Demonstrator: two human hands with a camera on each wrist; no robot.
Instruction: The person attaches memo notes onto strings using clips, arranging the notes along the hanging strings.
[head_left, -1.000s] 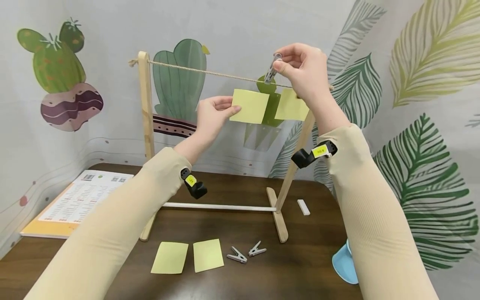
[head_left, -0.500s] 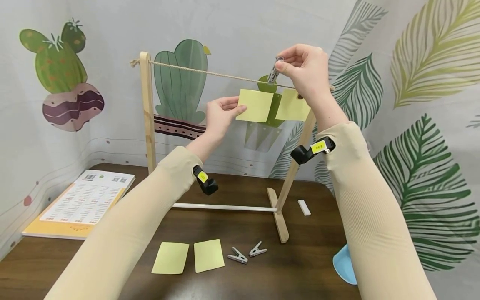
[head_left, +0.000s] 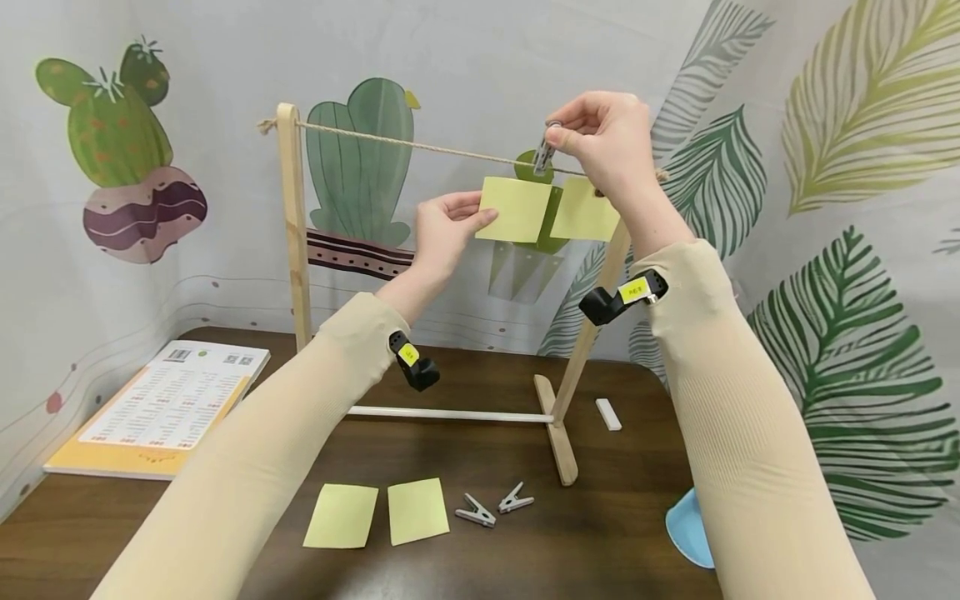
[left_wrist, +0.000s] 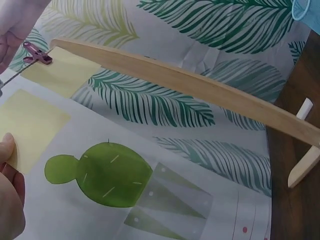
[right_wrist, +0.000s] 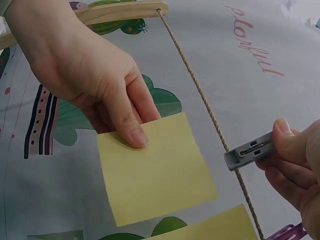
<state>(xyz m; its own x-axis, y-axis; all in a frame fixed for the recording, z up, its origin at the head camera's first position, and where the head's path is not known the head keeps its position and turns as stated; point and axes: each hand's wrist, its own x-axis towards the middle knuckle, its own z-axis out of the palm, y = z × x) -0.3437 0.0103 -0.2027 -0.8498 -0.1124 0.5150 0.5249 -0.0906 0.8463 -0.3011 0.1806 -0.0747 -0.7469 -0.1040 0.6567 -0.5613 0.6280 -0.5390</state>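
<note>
My left hand (head_left: 447,232) pinches the left edge of a yellow sticky note (head_left: 515,210), held up just below the twine line (head_left: 427,147). Above that note, my right hand (head_left: 617,143) pinches a grey clothespin (head_left: 545,150) between thumb and fingers. In the right wrist view, the clothespin's tip (right_wrist: 233,160) overlaps the twine, and the note's upper edge is apart from it. Beside it a second yellow note (head_left: 587,210) hangs from the line, fastened by a purple clothespin (left_wrist: 37,53), which my right hand mostly hides in the head view.
A wooden frame (head_left: 294,225) with a white crossbar (head_left: 450,414) stands on the dark table (head_left: 480,567). Two yellow notes (head_left: 341,517) and two grey clothespins (head_left: 476,510) lie in front. A calendar (head_left: 157,408) is at left, a white block (head_left: 608,414) and blue object (head_left: 688,531) at right.
My left hand has carried its note right, closer to the hanging note. My right hand has lowered the grey clothespin slightly toward the twine.
</note>
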